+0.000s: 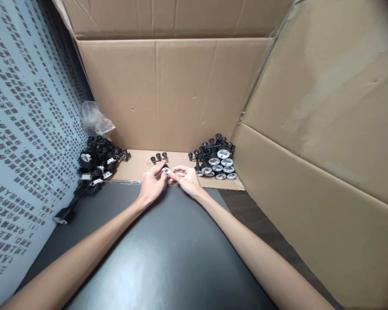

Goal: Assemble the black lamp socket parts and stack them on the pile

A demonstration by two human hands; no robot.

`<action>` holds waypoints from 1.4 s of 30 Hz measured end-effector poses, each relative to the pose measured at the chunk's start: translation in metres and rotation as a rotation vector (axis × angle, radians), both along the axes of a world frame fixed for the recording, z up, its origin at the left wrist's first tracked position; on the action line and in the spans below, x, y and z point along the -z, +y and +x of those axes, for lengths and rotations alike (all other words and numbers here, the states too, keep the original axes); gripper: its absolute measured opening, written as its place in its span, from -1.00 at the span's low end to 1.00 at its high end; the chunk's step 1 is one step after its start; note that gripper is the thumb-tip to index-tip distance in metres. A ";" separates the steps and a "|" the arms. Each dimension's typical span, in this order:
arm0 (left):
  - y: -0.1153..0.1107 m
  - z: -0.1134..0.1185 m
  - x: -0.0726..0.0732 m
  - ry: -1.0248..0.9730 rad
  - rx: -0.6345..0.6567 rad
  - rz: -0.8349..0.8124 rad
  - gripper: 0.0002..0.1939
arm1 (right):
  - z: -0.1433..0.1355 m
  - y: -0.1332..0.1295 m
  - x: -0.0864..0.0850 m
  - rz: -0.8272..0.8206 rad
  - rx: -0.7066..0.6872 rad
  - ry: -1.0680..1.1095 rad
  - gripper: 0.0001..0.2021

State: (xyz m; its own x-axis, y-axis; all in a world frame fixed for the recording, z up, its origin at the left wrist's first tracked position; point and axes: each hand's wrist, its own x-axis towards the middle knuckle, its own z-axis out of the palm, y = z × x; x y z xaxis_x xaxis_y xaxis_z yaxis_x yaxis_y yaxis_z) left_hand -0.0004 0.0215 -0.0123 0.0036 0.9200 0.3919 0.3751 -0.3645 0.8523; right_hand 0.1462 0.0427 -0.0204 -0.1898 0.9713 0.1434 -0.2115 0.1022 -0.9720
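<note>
Between my hands is a black part with a round white base (166, 171), the base turned toward me. My left hand (152, 183) is closed around its left side. The fingers of my right hand (186, 178) pinch at the right edge of the white base. Just beyond my left fingers, small black knobs (158, 157) on the same or a neighbouring part rest over the cardboard. To the right, similar black parts are stacked in a neat pile (217, 167), white round bases facing me.
A loose heap of black parts (98, 161) lies at the left, one part (64, 215) nearer me. A clear plastic bag (97, 118) sits above the heap. Cardboard walls (181, 94) stand behind and right, a printed sheet (29, 120) left. The grey mat (168, 254) lies below my arms.
</note>
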 end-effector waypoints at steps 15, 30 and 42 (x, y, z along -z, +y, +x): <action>-0.005 0.002 0.000 0.249 -0.031 0.123 -0.53 | 0.000 0.001 0.002 -0.022 0.051 0.000 -0.56; -0.004 0.001 0.003 0.272 -0.037 0.183 -0.54 | -0.004 0.003 0.005 0.039 0.089 0.049 -0.54; -0.005 0.001 -0.002 0.264 -0.069 0.163 -0.52 | -0.002 0.003 0.003 0.024 0.011 0.030 -0.60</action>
